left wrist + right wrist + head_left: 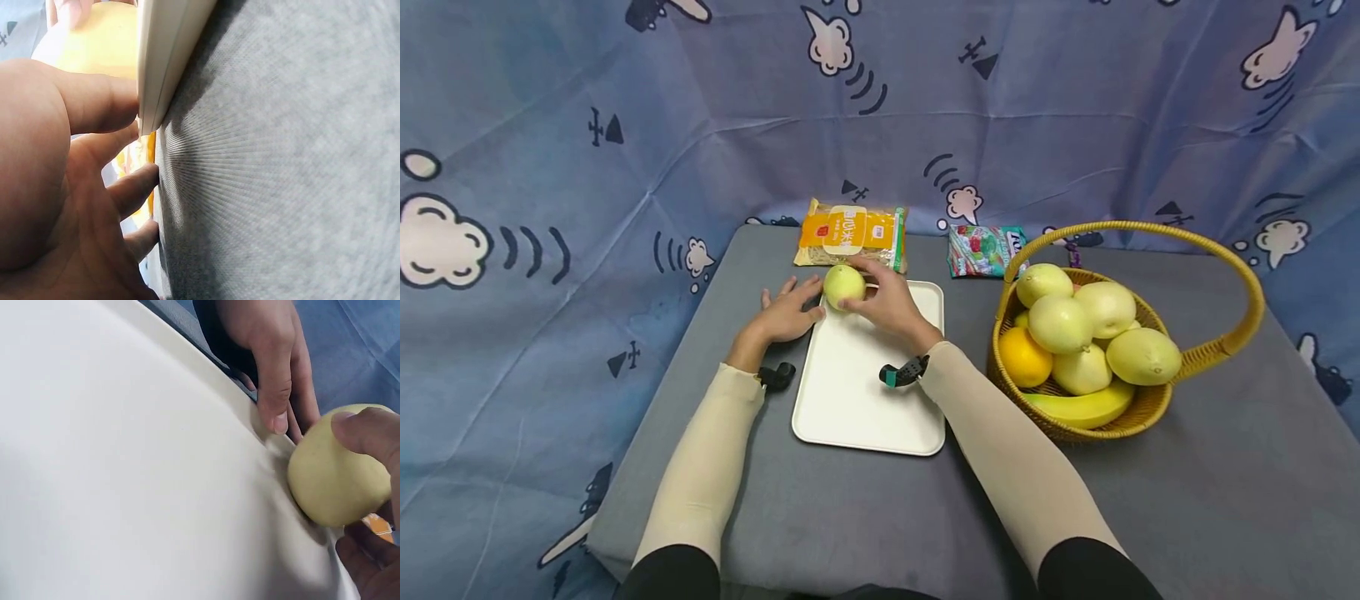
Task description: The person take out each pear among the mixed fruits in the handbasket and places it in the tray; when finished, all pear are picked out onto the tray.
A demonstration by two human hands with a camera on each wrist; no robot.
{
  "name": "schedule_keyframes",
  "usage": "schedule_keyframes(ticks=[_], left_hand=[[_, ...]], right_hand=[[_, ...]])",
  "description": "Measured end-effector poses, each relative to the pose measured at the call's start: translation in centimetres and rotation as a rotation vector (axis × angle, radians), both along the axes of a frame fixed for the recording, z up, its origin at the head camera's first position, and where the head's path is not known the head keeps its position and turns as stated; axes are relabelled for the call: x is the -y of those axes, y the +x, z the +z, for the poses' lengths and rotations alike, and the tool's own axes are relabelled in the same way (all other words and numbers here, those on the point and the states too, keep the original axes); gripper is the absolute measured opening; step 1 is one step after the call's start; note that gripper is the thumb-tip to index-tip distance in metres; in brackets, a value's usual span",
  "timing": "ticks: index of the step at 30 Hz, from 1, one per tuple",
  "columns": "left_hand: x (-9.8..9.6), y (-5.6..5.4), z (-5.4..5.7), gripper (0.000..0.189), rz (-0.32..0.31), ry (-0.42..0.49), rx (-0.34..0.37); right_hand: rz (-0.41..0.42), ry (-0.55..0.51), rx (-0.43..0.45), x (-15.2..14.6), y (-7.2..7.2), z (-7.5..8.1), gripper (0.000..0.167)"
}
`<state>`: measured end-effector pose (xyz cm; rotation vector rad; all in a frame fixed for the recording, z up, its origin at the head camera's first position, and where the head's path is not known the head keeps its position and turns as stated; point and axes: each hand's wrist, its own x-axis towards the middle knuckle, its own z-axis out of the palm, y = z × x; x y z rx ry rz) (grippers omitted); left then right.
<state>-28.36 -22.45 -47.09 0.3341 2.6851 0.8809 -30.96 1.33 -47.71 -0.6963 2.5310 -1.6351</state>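
My right hand grips a round, pale yellow-green pear at the far left corner of the white tray. In the right wrist view, the thumb lies on top of the pear, with fingers on its far side; the pear sits against the tray's rim. My left hand is at the tray's left edge, fingers spread. The left wrist view shows its thumb touching the tray's outer side and other fingertips resting on the grey cloth.
Behind the tray lies an orange-and-yellow food packet, with a teal-and-red packet to its right. A wicker basket with a tall handle stands on the right, holding several pale fruits, an orange and a banana. A patterned blue curtain hangs behind.
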Motion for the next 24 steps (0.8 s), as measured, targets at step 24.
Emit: schedule_keyframes(ticks=[24], left_hand=[[-0.4,0.1,0.2,0.067,-0.009,-0.017,0.008]], right_hand=[[0.267,0.017,0.008,-9.6,11.7,10.4,0.080]])
